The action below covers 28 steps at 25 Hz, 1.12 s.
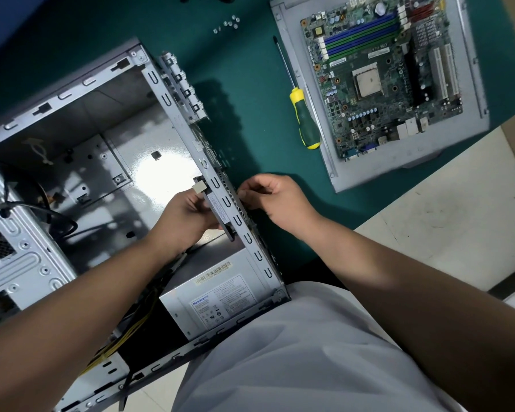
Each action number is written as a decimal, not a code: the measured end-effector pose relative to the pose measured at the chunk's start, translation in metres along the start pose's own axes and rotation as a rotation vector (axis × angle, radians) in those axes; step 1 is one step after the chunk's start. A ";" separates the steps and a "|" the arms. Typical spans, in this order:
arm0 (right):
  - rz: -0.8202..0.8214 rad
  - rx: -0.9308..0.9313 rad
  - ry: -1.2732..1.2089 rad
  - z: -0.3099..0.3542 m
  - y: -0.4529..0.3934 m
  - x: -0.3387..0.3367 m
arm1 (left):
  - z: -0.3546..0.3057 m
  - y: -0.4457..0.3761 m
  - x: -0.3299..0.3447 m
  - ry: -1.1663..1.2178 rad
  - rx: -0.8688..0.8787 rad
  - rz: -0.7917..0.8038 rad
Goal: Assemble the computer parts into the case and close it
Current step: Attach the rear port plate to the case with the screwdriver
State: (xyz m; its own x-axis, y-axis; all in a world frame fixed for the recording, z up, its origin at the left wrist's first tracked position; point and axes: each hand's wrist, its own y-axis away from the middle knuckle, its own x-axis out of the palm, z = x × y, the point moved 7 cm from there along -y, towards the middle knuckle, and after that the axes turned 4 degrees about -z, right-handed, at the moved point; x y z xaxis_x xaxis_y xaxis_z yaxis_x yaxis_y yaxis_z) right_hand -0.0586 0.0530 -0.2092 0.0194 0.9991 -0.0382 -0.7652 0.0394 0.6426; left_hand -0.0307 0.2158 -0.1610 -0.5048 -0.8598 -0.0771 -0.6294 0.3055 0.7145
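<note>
left hand [188, 214] fingers curled in grip, right hand [275, 200] pinching, forearms extended

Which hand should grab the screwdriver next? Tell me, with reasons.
Right. The right hand sits outside the case wall, on the screwdriver side; the left hand is inside the case, holding a part against that wall.

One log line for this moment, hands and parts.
left hand: holds thin dark panel inside grey metal case wall | right hand: pinches outside | green motherboard: outside case
</note>
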 end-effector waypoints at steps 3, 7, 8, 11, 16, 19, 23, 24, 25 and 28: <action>0.008 0.023 0.007 0.002 0.000 0.000 | 0.000 -0.001 0.001 0.009 0.007 0.025; 0.013 0.068 0.109 0.007 -0.003 0.000 | 0.003 -0.003 0.001 0.012 0.004 0.031; 0.007 0.079 0.144 0.007 -0.004 -0.001 | 0.003 -0.003 0.001 0.000 0.013 0.033; 0.005 0.117 0.232 0.008 -0.006 0.000 | 0.003 -0.004 0.001 -0.005 0.035 0.037; 0.061 0.139 0.318 0.011 -0.009 0.008 | 0.006 -0.005 0.000 -0.018 0.035 0.009; 0.124 0.077 0.458 0.018 -0.006 0.011 | 0.008 -0.007 -0.001 -0.015 0.034 0.003; 0.177 -0.054 0.674 0.030 -0.002 0.016 | 0.010 -0.007 -0.001 -0.007 0.029 0.005; 0.172 -0.081 0.697 0.033 -0.002 0.017 | 0.009 -0.007 -0.001 -0.007 0.036 0.007; 0.164 -0.111 0.717 0.036 -0.001 0.018 | 0.008 -0.006 -0.001 -0.012 0.043 0.006; 0.157 -0.172 0.737 0.042 0.003 0.019 | 0.005 -0.005 -0.002 -0.031 0.057 0.005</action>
State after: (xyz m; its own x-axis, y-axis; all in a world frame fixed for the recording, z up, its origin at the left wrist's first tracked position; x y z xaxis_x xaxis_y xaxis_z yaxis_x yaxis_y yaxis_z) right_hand -0.0333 0.0726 -0.1759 -0.4850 0.7208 -0.4952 -0.8140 -0.1653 0.5568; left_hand -0.0298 0.2178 -0.1681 -0.5251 -0.8456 -0.0959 -0.6594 0.3330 0.6740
